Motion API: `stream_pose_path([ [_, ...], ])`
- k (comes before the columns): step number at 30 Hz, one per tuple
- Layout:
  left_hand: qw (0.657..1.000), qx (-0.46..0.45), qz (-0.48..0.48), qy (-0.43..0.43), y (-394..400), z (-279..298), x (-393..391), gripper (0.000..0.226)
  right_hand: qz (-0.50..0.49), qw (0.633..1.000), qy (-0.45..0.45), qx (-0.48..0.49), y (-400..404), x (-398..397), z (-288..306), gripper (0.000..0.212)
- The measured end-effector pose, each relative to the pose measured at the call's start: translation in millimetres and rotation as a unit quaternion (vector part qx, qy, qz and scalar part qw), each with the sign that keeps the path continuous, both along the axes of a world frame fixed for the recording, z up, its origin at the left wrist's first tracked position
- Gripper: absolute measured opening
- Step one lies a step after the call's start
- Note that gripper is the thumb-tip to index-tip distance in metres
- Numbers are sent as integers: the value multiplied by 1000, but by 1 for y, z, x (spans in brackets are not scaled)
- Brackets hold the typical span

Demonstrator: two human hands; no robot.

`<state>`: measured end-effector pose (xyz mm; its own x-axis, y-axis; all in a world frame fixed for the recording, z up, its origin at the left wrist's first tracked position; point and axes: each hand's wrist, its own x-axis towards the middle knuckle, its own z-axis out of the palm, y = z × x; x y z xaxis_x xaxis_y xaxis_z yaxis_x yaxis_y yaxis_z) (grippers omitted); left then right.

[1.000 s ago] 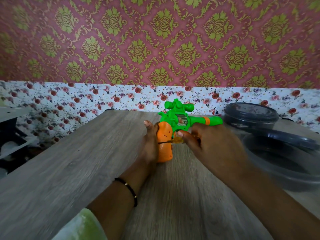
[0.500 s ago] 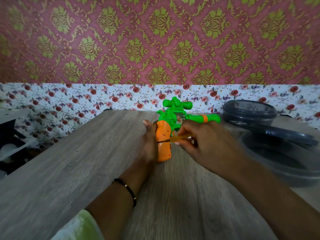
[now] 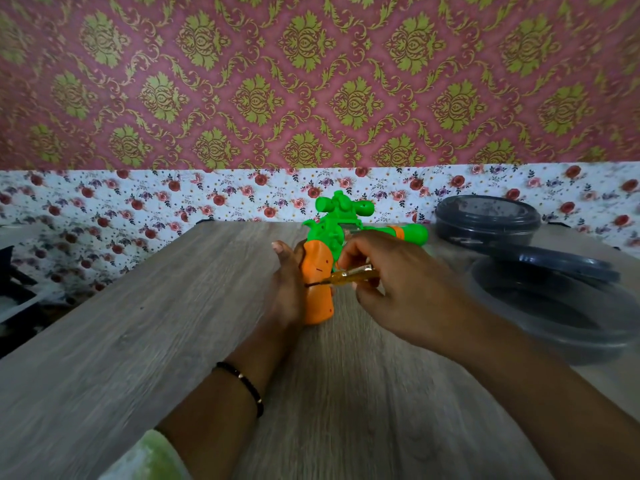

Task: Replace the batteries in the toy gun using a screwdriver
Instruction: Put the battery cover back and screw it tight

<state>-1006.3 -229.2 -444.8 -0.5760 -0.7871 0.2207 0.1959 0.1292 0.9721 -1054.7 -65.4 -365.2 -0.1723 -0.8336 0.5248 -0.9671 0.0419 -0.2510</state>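
Glossy green-and-orange moulded plastic toy gun stood grip-down on the grey wood-grain worktop. Left hand clasped the orange grip; right hand pinched the amber translucent-handled screwdriver, tip apparently at the grip. No lettering legible.

Since the earlier pictures, the right hand is drawn a little back from the orange grip of the toy gun, so that more of the amber handle of the screwdriver is now uncovered between the fingers and the grip. The handle, earlier mostly hidden under the fingers, is now pinched nearer its far end. The fingers are rearranged around it, the forefinger being raised above the handle.
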Motion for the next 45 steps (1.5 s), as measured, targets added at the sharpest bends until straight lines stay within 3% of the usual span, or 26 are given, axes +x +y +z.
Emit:
stream_pose_path([
  [3,1000,6,-2,-2,0,1,1,82,-19,997,67,15,1,3,0,17],
  [7,1000,27,-1,-1,-1,2,1,57,-116,987,115,-13,-2,1,-3,44],
  [9,999,33,-3,-2,-1,1,0,58,-126,986,111,-15,-2,-1,-5,49],
  [13,999,47,-19,6,1,2,0,89,-58,997,42,25,1,1,-1,20],
  [15,999,39,-19,6,1,2,-1,95,-36,999,23,24,2,2,1,16],
  [18,999,45,-14,-2,-4,1,-2,78,-43,999,-16,-19,-1,1,-1,23],
  [21,999,49,-7,-4,-5,0,-2,62,-81,995,19,-46,-4,-1,-6,39],
  [24,998,59,-9,6,-4,1,-2,66,-63,998,25,-18,-2,1,-5,23],
  [27,998,63,-8,13,-4,1,-2,76,-28,999,23,26,0,4,-3,24],
  [31,999,51,-9,4,-1,2,-1,85,-22,999,35,17,1,3,1,15],
  [36,999,38,-3,4,-4,0,0,60,-107,988,103,-30,-2,4,-7,37],
  [41,1000,26,-7,-4,-1,1,0,87,-35,999,17,7,1,3,0,23],
  [45,1000,24,-7,-2,0,1,0,86,-57,997,44,13,-1,0,1,23],
])
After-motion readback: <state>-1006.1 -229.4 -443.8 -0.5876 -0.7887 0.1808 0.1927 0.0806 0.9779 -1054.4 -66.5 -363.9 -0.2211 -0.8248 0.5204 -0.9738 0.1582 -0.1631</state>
